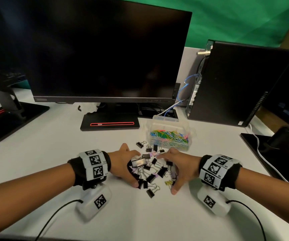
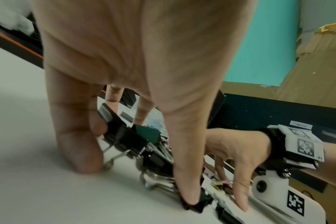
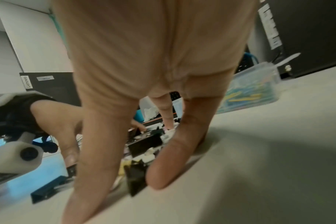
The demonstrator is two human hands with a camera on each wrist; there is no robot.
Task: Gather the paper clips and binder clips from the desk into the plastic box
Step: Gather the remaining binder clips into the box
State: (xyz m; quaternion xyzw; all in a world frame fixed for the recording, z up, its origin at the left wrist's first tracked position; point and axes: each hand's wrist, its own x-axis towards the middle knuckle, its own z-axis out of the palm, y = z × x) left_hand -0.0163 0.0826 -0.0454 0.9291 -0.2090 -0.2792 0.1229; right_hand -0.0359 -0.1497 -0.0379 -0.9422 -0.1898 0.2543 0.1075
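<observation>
Head view: left hand (image 1: 124, 164) and right hand (image 1: 178, 167), fingers spread wide, are corralling binder clips (image 1: 150, 169) on the surface; next, probably scooping them into the plastic box (image 1: 169, 134) just beyond.

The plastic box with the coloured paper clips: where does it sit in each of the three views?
Head view: plastic box right of centre, beyond the binder clips.
Left wrist view: only a blurred patch of colour shows between the left hand's fingers; cannot tell that it is the box.
Right wrist view: upper right, past the right hand.
Shared landmark: the black computer tower behind it.
</observation>
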